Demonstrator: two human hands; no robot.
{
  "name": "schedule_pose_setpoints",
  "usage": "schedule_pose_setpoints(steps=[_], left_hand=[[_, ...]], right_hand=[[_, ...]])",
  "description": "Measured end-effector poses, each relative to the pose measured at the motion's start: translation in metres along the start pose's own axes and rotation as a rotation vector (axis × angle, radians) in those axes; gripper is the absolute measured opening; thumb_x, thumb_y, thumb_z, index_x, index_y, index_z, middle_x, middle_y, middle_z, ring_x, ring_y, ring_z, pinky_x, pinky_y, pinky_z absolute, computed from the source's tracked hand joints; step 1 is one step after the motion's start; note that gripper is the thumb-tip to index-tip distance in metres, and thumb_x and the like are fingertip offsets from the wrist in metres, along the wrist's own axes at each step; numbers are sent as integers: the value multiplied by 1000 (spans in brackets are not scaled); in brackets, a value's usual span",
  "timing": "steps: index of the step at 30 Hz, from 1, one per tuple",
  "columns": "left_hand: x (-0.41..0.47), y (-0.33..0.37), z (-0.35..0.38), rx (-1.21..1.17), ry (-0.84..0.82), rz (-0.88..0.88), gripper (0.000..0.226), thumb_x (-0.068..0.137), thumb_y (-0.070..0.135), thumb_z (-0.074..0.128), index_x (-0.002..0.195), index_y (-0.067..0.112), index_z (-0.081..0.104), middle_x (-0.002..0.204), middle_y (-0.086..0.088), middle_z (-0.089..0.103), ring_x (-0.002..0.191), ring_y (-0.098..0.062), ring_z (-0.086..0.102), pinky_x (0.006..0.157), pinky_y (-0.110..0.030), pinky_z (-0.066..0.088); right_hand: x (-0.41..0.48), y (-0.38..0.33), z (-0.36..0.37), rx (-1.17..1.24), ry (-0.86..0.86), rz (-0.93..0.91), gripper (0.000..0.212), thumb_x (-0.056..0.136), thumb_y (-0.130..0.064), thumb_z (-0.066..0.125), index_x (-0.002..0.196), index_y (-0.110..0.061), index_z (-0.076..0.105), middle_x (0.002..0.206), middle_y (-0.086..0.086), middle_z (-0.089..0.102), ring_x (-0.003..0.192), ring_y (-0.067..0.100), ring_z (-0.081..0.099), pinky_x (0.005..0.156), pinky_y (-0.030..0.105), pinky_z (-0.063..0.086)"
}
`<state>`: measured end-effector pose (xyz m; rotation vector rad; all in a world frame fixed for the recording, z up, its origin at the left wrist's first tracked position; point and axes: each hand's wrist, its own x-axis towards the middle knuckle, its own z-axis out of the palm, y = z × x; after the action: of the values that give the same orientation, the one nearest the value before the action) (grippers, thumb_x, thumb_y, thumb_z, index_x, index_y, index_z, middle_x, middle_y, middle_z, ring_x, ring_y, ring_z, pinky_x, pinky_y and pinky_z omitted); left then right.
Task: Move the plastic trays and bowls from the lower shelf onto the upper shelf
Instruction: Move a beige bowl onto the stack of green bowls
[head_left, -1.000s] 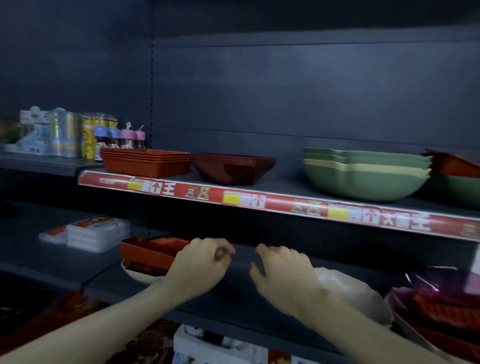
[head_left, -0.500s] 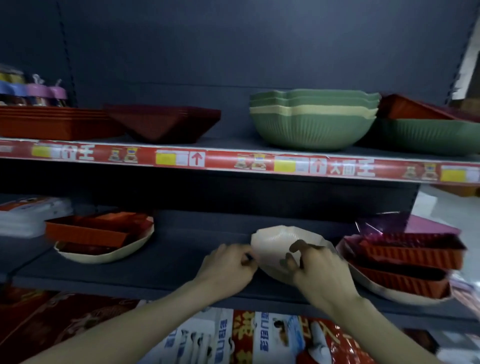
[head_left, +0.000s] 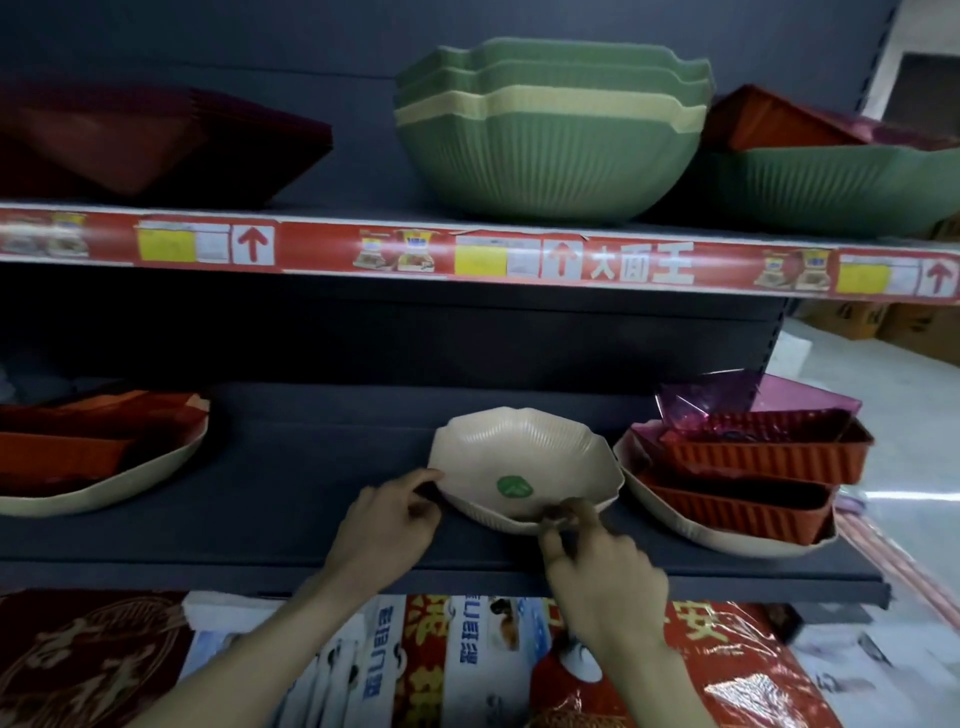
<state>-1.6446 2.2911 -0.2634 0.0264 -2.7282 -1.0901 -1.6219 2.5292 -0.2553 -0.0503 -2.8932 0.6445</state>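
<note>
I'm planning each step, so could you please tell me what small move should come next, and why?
Probably lift the bowl straight up off the lower shelf: the left hand holds its side rim, the right hand pinches its front edge, and it rests there beside the trays, so both grips look ready.

The stack of dark red square plastic trays (head_left: 156, 140) and the cream shallow bowl holding orange trays (head_left: 104, 499) run off the left edge. The wide green ribbed bowl (head_left: 841, 192) runs off the right edge. The right hand (head_left: 602, 566) blurs at the near rim of the cream scalloped plastic bowl (head_left: 519, 452), so its grip is unclear. The yellow price labels (head_left: 480, 260) are unreadable.
</note>
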Motion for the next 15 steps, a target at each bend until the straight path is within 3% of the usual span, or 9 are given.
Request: schedule_pose_setpoints(steps=[3,7,9,12,15], left_hand=[[-4,-8,8,-46,66,-28,45,101,28,61,140,51,59,126,16,70,102,-5,68,91,-30,58],[-3,-9,15,-49,83,75,56,102,20,60,148,51,52,114,12,67,84,-4,66,80,-30,57],[0,-9,15,-45,71,84,55,102,18,59,146,51,53,111,15,63,84,-2,64,79,-21,54],[0,-10,17,-67,49,77,50,101,14,60,138,47,61,118,15,61,92,7,62,74,-5,47],[-4,-11,16,-88,74,71,42,98,10,62,121,45,64,104,11,67,84,-1,66,70,-11,51]], right_hand=[[3,-2,5,38,5,7,32,103,-58,38,121,-37,54,114,-2,71,104,29,68,85,40,50],[3,0,13,99,15,30,31,104,-59,39,121,-39,54,126,-6,64,109,29,66,80,40,45],[1,-3,17,131,26,40,32,103,-60,40,123,-39,53,128,-7,62,114,27,63,85,40,47],[-1,-9,24,130,71,44,35,100,-61,42,121,-36,55,123,-4,64,117,27,61,94,39,48],[-3,-12,30,237,78,15,37,98,-62,40,116,-36,58,116,-3,66,111,28,62,93,43,52]])
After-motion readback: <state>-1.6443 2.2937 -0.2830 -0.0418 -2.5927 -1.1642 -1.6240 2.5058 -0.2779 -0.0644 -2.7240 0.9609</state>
